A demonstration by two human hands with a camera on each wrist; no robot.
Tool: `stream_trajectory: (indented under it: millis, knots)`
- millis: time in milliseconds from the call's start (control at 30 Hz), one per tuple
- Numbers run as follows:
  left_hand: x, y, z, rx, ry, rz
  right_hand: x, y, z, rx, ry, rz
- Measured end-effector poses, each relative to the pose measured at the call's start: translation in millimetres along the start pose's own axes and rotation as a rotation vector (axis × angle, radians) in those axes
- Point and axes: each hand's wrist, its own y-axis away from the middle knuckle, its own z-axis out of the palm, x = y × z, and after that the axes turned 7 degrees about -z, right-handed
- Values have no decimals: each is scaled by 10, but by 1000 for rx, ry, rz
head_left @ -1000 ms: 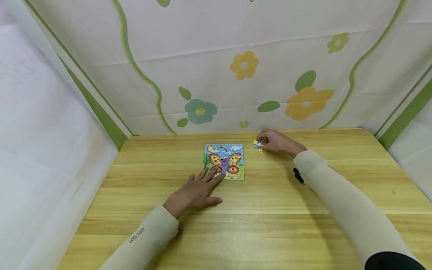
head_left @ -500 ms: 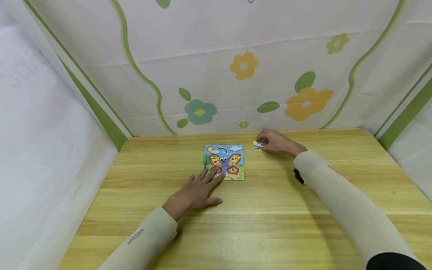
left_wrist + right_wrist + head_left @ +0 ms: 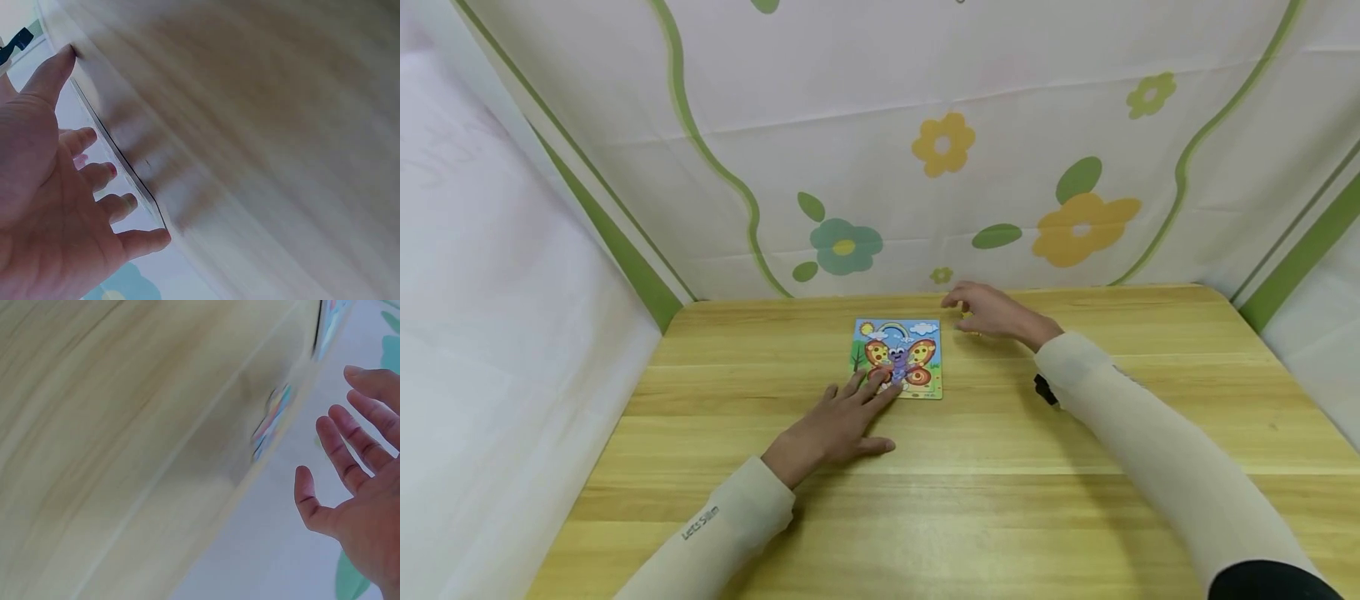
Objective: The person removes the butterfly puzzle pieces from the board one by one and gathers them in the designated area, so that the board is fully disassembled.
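Observation:
A square butterfly picture puzzle (image 3: 917, 354), blue at its top and green at the sides, lies flat toward the back of the wooden table. My left hand (image 3: 831, 425) rests over its lower left corner, fingers spread and thumb out on the wood. Right of the puzzle, my right hand (image 3: 992, 312) hovers with fingers apart and nothing between them. Below it, in the right wrist view, a small colourful cluster that looks like loose puzzle pieces (image 3: 272, 422) lies on the table. The head view shows only a yellow bit of it; the hand hides the rest.
The wooden table (image 3: 985, 500) ends at the back against a white cloth (image 3: 865, 167) printed with flowers and green vines. Another white cloth panel (image 3: 497, 317) stands along the left side. A black band (image 3: 1270, 579) is on the right sleeve.
My right hand has let go of the small colourful piece it pinched and has moved slightly left, its fingers spreading. The left hand and the puzzle have stayed in place.

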Motion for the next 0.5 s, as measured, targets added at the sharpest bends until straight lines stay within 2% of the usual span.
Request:
stream_trajectory:
  millis: [233, 500]
  knots:
    - [8, -37, -22, -1, 0, 38, -156, -115, 73, -11, -40, -22]
    - [10, -58, -30, -9, -6, 46, -274, -249, 178, -15, -67, -42]
